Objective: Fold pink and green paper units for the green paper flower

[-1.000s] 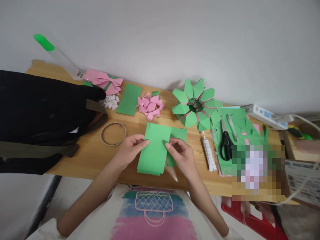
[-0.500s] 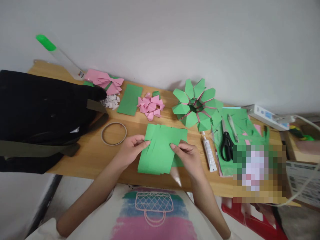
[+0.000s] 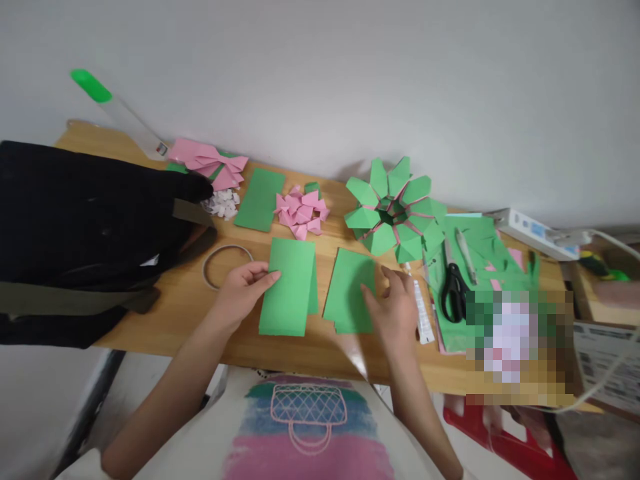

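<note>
My left hand (image 3: pixel 243 293) pinches the left edge of a folded green paper (image 3: pixel 286 287), thumb on top and fingers behind. The fold hangs slightly apart on its right side. To its right, a small stack of green paper (image 3: pixel 349 290) lies on the table. My right hand (image 3: pixel 395 303) is at the right edge of that stack, thumb and fingers spread apart; whether the fingertips touch the paper I cannot tell. A glue tube (image 3: pixel 423 310) lies partly hidden behind my right hand. Just left of my left hand is a roll of tape (image 3: pixel 213 263).
A green and pink paper flower form (image 3: pixel 380 237) stands at the back. Folded pink pieces (image 3: pixel 303 213) lie beside another green sheet (image 3: pixel 259 200). Black scissors (image 3: pixel 454 293) and a cutter (image 3: pixel 466 257) rest on green scraps. A black bag (image 3: pixel 90 227) covers the left end; a power strip (image 3: pixel 537 235) sits right.
The green papers, held together by both hands before, are now apart. My left hand has moved left with one folded paper; the stack lies at right, and my right hand has opened.
</note>
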`<state>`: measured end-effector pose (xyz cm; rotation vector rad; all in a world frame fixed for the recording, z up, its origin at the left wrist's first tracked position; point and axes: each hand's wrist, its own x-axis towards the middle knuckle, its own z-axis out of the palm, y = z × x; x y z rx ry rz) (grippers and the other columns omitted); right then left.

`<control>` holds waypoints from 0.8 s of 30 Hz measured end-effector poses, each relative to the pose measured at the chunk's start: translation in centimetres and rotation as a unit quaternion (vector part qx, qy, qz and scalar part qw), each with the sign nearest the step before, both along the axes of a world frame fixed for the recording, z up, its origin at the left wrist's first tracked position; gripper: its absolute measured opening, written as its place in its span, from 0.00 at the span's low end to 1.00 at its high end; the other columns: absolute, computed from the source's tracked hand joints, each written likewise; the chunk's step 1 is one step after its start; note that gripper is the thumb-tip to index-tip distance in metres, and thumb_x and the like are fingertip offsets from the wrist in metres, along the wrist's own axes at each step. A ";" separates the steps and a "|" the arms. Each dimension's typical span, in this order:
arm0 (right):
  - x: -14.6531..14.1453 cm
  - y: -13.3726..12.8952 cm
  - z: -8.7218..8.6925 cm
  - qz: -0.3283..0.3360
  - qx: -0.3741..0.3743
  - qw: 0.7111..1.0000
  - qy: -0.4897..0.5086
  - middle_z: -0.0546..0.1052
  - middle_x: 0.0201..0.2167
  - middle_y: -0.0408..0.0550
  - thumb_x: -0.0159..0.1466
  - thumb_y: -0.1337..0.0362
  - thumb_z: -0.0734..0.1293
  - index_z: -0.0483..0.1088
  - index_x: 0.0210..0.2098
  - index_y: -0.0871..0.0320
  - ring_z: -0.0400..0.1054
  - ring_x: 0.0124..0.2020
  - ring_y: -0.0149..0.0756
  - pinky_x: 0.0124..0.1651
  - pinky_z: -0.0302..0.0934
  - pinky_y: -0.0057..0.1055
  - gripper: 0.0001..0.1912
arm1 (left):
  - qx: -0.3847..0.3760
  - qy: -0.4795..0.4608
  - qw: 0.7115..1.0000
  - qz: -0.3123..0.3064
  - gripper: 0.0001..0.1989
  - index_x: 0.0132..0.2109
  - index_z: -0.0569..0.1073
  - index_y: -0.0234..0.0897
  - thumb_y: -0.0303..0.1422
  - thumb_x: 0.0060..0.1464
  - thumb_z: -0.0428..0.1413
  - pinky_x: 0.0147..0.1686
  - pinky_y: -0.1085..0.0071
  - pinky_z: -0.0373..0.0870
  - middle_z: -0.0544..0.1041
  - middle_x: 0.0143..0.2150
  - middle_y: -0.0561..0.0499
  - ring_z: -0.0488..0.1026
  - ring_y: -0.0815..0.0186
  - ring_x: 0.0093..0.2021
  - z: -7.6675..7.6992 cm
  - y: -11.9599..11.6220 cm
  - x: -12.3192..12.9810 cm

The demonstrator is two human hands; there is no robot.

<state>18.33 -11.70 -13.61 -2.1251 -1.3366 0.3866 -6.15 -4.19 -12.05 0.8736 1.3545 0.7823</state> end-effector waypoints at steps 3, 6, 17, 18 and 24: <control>-0.9 0.0 0.2 0.037 0.003 0.999 -0.031 0.72 0.46 0.62 0.63 0.56 0.64 0.70 0.55 0.62 0.69 0.42 0.50 0.45 0.64 0.47 0.24 | -0.011 -0.016 0.999 0.027 0.18 0.26 0.78 0.38 0.42 0.27 0.72 0.26 0.73 0.64 0.78 0.25 0.53 0.68 0.68 0.25 0.1 0.2 -0.5; -2.8 0.4 0.4 0.140 -0.001 0.990 -0.031 0.76 0.46 0.57 0.63 0.55 0.66 0.73 0.52 0.56 0.70 0.47 0.49 0.50 0.65 0.45 0.20 | -0.022 -0.041 0.998 0.042 0.17 0.27 0.78 0.37 0.40 0.28 0.72 0.25 0.75 0.66 0.78 0.24 0.53 0.69 0.70 0.24 0.2 0.4 -1.3; -6.9 2.2 -1.0 0.389 -0.058 0.916 -0.080 0.63 0.67 0.57 0.61 0.54 0.71 0.62 0.64 0.57 0.50 0.70 0.54 0.70 0.45 0.54 0.35 | -0.030 -0.092 0.993 0.068 0.16 0.28 0.77 0.37 0.38 0.30 0.71 0.26 0.72 0.74 0.80 0.26 0.52 0.75 0.66 0.25 0.3 0.4 -2.9; -6.9 2.2 -1.1 0.381 -0.058 0.921 -0.055 0.64 0.67 0.57 0.61 0.55 0.71 0.63 0.64 0.58 0.50 0.70 0.54 0.70 0.45 0.55 0.34 | -0.032 -0.093 0.993 0.067 0.16 0.27 0.77 0.37 0.38 0.29 0.72 0.25 0.73 0.73 0.80 0.26 0.52 0.75 0.67 0.24 0.3 0.4 -2.8; -6.2 1.8 -0.8 0.335 -0.039 0.940 0.046 0.69 0.63 0.58 0.62 0.61 0.71 0.71 0.57 0.57 0.55 0.68 0.53 0.69 0.46 0.56 0.24 | -0.037 -0.085 0.994 0.052 0.17 0.26 0.76 0.37 0.40 0.29 0.72 0.25 0.73 0.72 0.80 0.26 0.51 0.74 0.67 0.24 0.5 0.6 -2.2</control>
